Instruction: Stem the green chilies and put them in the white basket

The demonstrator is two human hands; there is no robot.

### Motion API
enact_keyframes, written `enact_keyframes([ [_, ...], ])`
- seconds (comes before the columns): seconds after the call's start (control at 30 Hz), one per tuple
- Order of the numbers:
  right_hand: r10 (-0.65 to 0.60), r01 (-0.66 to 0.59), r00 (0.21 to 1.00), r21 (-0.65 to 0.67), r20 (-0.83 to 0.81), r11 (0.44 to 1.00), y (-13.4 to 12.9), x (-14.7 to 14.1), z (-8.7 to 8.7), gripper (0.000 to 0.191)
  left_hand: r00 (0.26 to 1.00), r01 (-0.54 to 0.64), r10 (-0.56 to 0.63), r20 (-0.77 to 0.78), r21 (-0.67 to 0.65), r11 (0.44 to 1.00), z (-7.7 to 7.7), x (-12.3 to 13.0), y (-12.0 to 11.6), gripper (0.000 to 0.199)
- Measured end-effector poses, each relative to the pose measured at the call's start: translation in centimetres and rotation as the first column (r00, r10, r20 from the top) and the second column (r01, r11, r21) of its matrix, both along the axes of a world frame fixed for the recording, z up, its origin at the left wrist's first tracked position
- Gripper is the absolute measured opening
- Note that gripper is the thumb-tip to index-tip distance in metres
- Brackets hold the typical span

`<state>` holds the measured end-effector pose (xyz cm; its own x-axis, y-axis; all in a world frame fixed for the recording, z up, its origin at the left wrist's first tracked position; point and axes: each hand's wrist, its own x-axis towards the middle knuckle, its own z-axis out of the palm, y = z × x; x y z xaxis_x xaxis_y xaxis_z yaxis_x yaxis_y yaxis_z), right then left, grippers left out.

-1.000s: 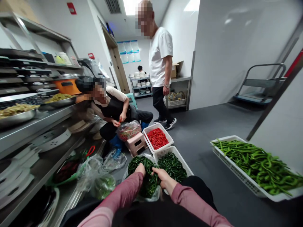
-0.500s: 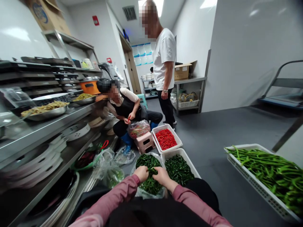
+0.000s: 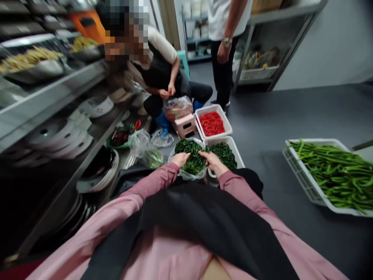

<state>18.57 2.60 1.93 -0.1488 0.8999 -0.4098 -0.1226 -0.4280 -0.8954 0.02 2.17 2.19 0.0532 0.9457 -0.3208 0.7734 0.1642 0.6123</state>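
A clear plastic bag full of thin green chili peppers (image 3: 190, 149) stands open in front of my knees. My left hand (image 3: 180, 159) is over the bag's left side, its fingers curled closed. What they hold is hidden. Across the bag, my right hand (image 3: 215, 162) comes in from the right with its index finger stretched toward the peppers and the thumb apart. Behind that hand, a white basket (image 3: 239, 159) holds more dark green chilies (image 3: 223, 153). Beyond it, red chilies (image 3: 211, 123) fill a second white basket (image 3: 199, 112).
A seated co-worker's hands (image 3: 167, 92) are over a bag of peppers (image 3: 178, 108) on a pink stool (image 3: 185, 125). Another person (image 3: 224, 50) stands behind. A crate of long green peppers (image 3: 305, 186) is on the right. Steel shelving (image 3: 58, 97) with dishware runs along the left.
The view has tilted downward, so more of my apron and sleeves shows. My hands have moved apart over the bag; the green chili between them is no longer visible there.
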Motion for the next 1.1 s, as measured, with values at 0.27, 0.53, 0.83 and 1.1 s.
enact_keyframes([
  [0.27,-0.330,0.279,0.912,-0.224,-0.242,0.934,2.1,2.8,1.4,0.012,0.933,0.017,0.010,-0.361,0.070,0.997,-3.2,0.2,3.1,0.032],
  [0.53,-0.313,0.253,0.912,-0.239,-0.263,0.937,1.6,2.6,0.8,0.013,0.879,-0.095,0.042,-0.476,-0.089,0.991,-3.8,5.6,7.3,0.065],
  [0.83,-0.394,0.257,0.859,-0.389,-0.327,0.884,2.0,2.1,0.3,0.012,0.914,0.022,-0.052,-0.402,-0.079,0.997,-4.5,2.6,7.1,0.036],
  [1.1,-0.279,0.129,0.893,-0.393,-0.353,0.910,1.0,1.9,1.4,0.010,0.908,-0.133,0.065,-0.413,-0.138,0.981,-4.2,3.6,7.8,0.048],
])
